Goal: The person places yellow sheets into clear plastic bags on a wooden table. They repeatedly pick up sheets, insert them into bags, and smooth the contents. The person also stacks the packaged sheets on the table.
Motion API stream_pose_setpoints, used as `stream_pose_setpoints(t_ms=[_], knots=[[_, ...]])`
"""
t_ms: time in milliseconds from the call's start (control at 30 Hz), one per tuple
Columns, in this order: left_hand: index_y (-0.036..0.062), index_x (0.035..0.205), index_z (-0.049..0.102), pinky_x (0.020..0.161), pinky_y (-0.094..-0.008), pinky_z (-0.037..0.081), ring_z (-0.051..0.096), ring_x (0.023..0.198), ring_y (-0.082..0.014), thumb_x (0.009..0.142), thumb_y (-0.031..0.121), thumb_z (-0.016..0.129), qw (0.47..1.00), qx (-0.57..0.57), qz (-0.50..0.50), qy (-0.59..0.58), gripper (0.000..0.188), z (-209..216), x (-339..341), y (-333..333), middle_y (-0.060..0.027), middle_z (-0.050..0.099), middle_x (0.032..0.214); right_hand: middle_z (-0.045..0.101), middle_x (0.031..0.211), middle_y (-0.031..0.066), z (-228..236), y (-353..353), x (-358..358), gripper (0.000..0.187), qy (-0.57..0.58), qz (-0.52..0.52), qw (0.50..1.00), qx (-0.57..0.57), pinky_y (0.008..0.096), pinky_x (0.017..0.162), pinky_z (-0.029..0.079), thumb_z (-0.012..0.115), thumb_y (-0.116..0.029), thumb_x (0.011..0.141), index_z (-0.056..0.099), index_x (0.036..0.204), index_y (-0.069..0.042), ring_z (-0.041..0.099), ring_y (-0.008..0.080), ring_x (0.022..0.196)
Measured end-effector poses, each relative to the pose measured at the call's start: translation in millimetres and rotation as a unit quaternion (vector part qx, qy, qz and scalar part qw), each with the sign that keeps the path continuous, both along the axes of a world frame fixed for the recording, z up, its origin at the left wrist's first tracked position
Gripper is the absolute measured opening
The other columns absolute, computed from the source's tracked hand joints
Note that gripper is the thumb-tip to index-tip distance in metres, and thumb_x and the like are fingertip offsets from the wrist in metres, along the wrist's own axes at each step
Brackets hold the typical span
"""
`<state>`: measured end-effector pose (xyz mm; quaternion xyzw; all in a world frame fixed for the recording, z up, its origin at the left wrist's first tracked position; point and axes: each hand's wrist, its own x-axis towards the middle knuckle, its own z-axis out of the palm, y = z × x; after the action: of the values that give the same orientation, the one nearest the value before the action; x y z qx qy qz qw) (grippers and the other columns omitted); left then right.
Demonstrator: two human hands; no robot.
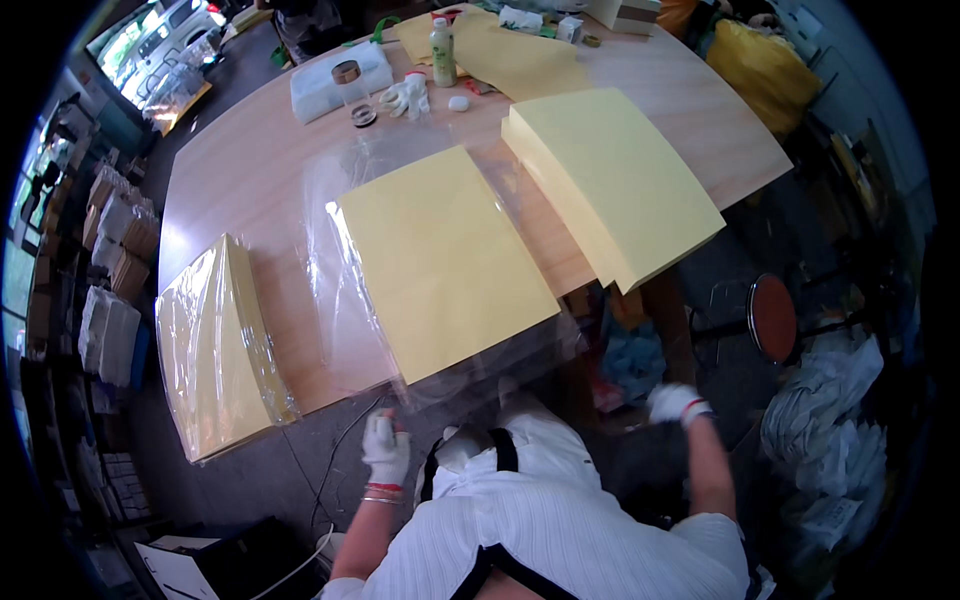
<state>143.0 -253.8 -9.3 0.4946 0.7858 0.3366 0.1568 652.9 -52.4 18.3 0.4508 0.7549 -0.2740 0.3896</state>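
A stack of pale yellow sheets [455, 265] lies in front of me on clear plastic film [335, 290]. The film spreads past the stack's left side and hangs over the table's front edge. Just below that edge, my left hand [385, 448] wears a white glove with a red cuff; its fingers look curled, and what they hold, if anything, is hidden. Off to the right, beyond the table edge, my gloved right hand [678, 403] is smeared by motion and apart from the sheets.
A taller yellow sheet stack [620, 180] stands right; a plastic-wrapped one [215, 350] overhangs the left edge. Behind are a bottle [442, 55], tape rolls [346, 72], spare gloves [406, 95] and a folded plastic bundle [340, 80]. A round stool [772, 318] stands right.
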Motion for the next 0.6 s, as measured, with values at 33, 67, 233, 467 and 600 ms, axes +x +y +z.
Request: stream_pose_setpoints(t_ms=[33,67,233,467,600], knots=[[0.0035,0.104,0.057,0.077,-0.0422,0.046,0.057,0.089,-0.0301,0.063,0.001,0.064,0.978,0.067,-0.041,0.193,0.042,2,-9,10,-0.015,0.054,0.107,0.063,0.099,0.0165,-57,-15,4,0.032,0.007,0.015,1.0,-0.012,0.0443,0.084,0.045,0.053,-0.027,0.077,0.063,0.104,-0.012,0.059,0.0331,0.098],[0.004,0.1,0.057,0.076,-0.0444,0.046,0.055,0.09,-0.0306,0.064,0.003,0.066,0.949,0.088,-0.041,0.3,0.037,18,-11,18,-0.0145,0.054,0.105,0.058,0.11,0.0164,-55,-2,-31,0.042,0.124,-0.04,0.985,0.112,0.0446,0.085,0.045,0.053,-0.026,0.077,0.054,0.118,-0.014,0.058,0.0342,0.098],[0.0064,0.089,0.057,0.074,-0.0472,0.047,0.052,0.094,-0.0292,0.066,0.009,0.071,0.851,0.187,-0.188,0.453,0.027,19,-19,61,-0.0092,0.056,0.103,0.06,0.101,0.0108,-50,74,-153,0.041,0.537,-0.087,0.733,0.409,0.0385,0.074,0.049,0.068,-0.011,0.075,0.053,0.113,-0.006,0.059,0.0346,0.082],[0.009,0.077,0.055,0.07,-0.0399,0.048,0.057,0.078,-0.0237,0.074,0.011,0.064,0.915,0.145,-0.296,0.232,0.01,28,-19,56,-0.0029,0.062,0.091,0.062,0.074,0.001,-9,111,-166,0.007,0.625,0.197,0.683,0.323,0.0349,0.063,0.051,0.067,-0.012,0.067,0.063,0.073,-0.01,0.059,0.0206,0.071],[0.0049,0.074,0.053,0.064,-0.04,0.048,0.058,0.064,-0.0278,0.081,0.008,0.054,0.998,0.049,-0.014,-0.038,0.008,4,-20,61,-0.0066,0.062,0.071,0.062,0.067,0.0091,-21,117,-186,0.016,0.579,-0.038,0.77,0.265,0.0399,0.058,0.047,0.059,-0.022,0.08,0.058,0.069,-0.01,0.061,0.0293,0.066]])
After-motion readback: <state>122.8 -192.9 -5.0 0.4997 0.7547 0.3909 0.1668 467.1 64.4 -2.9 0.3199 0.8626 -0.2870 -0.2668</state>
